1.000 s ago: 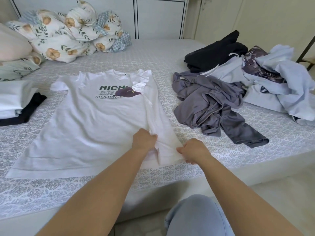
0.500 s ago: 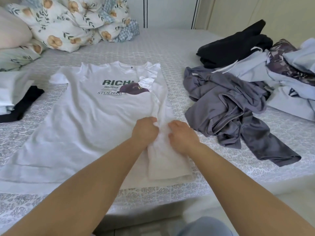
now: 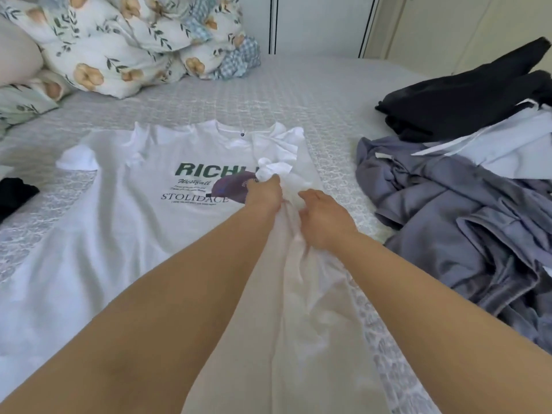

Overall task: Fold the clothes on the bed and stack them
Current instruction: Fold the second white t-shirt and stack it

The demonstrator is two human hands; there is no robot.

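Observation:
A white T-shirt (image 3: 119, 234) with green "RICH" lettering and a purple print lies face up on the grey patterned bed (image 3: 298, 94). Its right side is folded inward as a long strip. My left hand (image 3: 264, 195) grips the folded edge by the print, close to the crumpled right sleeve. My right hand (image 3: 324, 218) pinches the same fold just beside it, on its right. Both forearms stretch over the shirt's lower half and hide part of it.
A heap of unfolded clothes lies at the right: a grey garment (image 3: 448, 222), a black one (image 3: 466, 100) and pale blue ones (image 3: 513, 144). Floral bedding (image 3: 119, 40) sits at the head. A black item (image 3: 15, 192) shows at the left edge.
Both hands slid along the folded right strip from the hem up to chest height, and the view has come closer to the shirt.

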